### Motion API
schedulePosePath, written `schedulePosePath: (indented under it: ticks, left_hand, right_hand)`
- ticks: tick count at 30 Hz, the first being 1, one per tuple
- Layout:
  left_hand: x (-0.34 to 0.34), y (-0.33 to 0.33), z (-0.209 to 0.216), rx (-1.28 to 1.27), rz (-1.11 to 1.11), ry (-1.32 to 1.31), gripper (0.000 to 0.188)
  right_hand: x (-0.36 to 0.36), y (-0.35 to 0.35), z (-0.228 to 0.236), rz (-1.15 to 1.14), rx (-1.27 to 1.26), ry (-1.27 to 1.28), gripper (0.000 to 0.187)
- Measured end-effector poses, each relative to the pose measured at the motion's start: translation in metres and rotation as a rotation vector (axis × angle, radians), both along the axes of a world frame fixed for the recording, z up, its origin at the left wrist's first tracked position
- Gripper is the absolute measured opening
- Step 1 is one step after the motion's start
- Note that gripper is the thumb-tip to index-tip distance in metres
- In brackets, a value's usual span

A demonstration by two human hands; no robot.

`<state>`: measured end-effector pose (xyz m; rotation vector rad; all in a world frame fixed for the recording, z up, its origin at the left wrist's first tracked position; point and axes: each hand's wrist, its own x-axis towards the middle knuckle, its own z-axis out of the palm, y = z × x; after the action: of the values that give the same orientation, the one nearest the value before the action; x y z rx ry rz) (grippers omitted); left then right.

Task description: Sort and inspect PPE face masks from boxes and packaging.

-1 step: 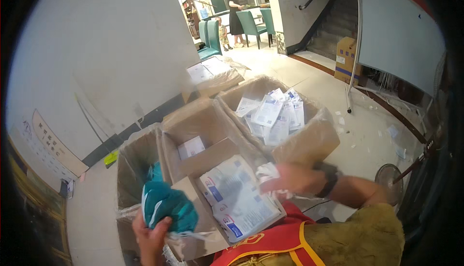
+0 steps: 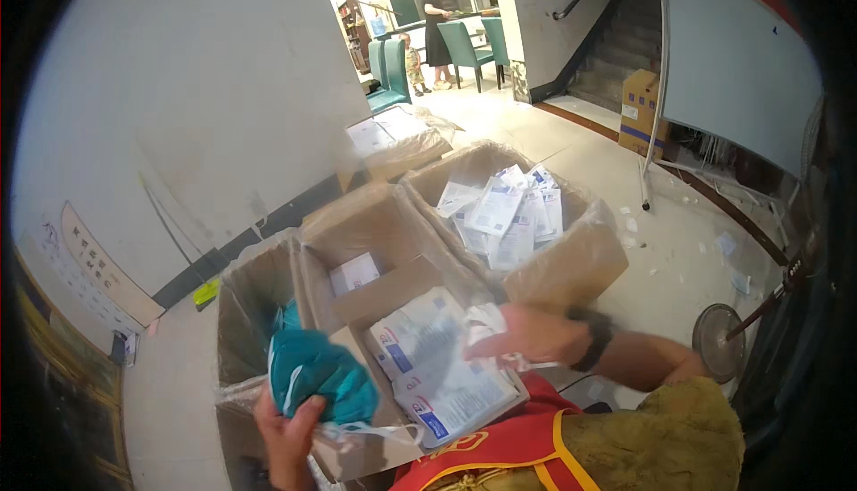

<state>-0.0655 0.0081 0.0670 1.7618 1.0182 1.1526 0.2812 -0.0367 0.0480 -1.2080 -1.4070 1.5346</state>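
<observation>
Plainly, the left hand (image 2: pixel 287 427) at lower left clamps the teal mask bundle (image 2: pixel 328 378) by its lower edge, thumb in front, so most of the bundle sits above and right of the grip. Its long axis slopes from upper left to lower right, with white straps (image 2: pixel 406 438) trailing rightward. Right of the lower centre, the right hand (image 2: pixel 538 337) is closed on a crumpled, blurred white wad (image 2: pixel 483 324) near the white packets (image 2: pixel 446 370). Compared with the earlier frame, the bundle sits slightly farther right, the wad farther left, and the 2 hands nearer each other.
</observation>
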Motion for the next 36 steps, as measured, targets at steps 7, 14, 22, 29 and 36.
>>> schedulePosePath:
  ticks: [7, 14, 22, 29, 36]
  left_hand:
    - [0.082, -0.006, -0.045, -0.226, -0.135, -0.522, 0.045]
    - [0.088, -0.002, -0.046, -0.190, -0.113, -0.307, 0.040]
    - [0.058, 0.012, 0.024, 0.959, 0.147, 0.414, 0.036]
    - [0.075, 0.009, 0.045, 1.292, -0.391, 0.935, 0.025]
    - [0.067, 0.033, 0.043, 1.149, -0.253, 1.028, 0.022]
  right_hand:
    - [-0.059, 0.034, -0.049, 0.066, 0.026, 0.677, 0.062]
    - [-0.044, 0.032, -0.025, 0.059, 0.140, 0.286, 0.064]
    - [-0.027, 0.040, -0.013, -0.001, 0.039, 0.663, 0.057]
    - [-0.057, 0.027, -0.035, 0.047, -0.191, 0.705, 0.055]
    - [-0.042, 0.002, -0.076, 0.137, -0.214, 0.342, 0.040]
